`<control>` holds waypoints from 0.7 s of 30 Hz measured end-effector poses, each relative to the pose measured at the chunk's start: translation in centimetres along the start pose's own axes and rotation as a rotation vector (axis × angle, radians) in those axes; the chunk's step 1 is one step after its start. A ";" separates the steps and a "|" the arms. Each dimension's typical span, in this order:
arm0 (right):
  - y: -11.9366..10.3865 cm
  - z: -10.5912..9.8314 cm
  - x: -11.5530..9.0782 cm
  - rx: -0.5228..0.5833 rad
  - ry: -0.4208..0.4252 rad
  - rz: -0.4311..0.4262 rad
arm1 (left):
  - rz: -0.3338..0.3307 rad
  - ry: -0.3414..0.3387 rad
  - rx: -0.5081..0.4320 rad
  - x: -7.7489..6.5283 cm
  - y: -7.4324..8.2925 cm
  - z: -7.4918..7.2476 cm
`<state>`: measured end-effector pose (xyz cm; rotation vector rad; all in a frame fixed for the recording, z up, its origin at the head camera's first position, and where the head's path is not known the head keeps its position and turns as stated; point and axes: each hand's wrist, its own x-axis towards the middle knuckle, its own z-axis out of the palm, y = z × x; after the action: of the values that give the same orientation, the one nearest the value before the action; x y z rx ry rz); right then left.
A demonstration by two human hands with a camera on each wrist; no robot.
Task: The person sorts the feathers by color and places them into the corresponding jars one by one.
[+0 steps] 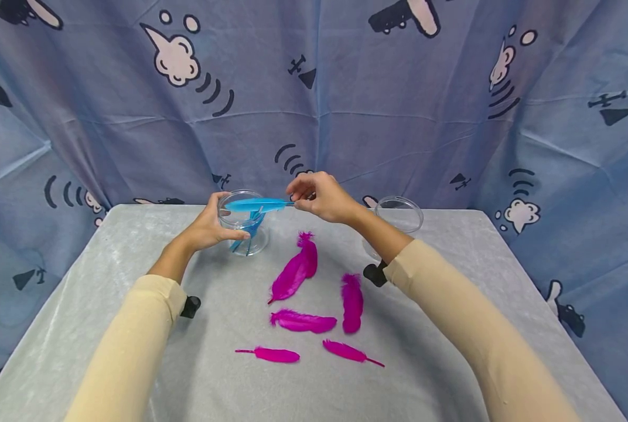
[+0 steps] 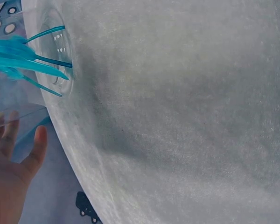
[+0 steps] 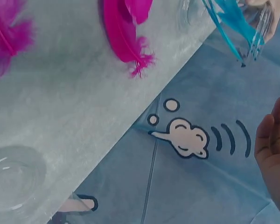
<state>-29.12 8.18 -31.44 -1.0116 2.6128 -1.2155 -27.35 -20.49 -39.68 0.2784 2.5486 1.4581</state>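
My left hand (image 1: 208, 225) holds a clear cup (image 1: 261, 241) near its rim, thumb in front and fingers behind. Inside the cup stand several blue feathers (image 2: 11, 58), their quills pointing down toward its base. Above the cup's mouth, a long blue feather (image 1: 256, 204) lies nearly level, its quill pinched by my right hand (image 1: 321, 198). The right wrist view shows only part of that hand, at the right edge. Several magenta feathers (image 1: 293, 278) are spread on the table in front of the cup.
A second clear cup (image 1: 421, 218) stands at the back right, partly behind my right forearm. A pale cloth covers the table (image 1: 430, 375). Right behind its far edge hangs a blue patterned curtain (image 1: 272, 70).
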 end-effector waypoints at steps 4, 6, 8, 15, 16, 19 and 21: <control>0.2 -0.5 0.5 -0.009 0.027 0.022 | 0.011 -0.002 0.005 0.0 0.0 0.0; 0.2 -0.7 0.7 -0.013 0.041 0.030 | 0.011 -0.003 0.007 0.0 0.0 0.0; 0.2 -1.0 0.9 -0.019 0.050 0.035 | 0.010 -0.006 0.006 0.0 0.0 0.0; 0.0 -1.1 1.5 -0.021 0.060 0.054 | 0.014 -0.008 0.008 0.0 0.1 0.0; -0.1 -1.1 1.7 -0.021 0.058 0.060 | 0.013 -0.007 0.011 0.0 0.1 0.0; -0.3 -0.7 2.0 -0.027 0.054 0.077 | 0.010 -0.005 0.013 0.0 0.1 0.0; -0.4 -0.5 2.2 -0.034 0.052 0.079 | 0.009 -0.005 0.008 0.0 0.1 0.0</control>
<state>-30.76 6.96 -30.41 -0.8846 2.6938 -1.1987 -27.38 -20.42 -39.58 0.2941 2.5537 1.4484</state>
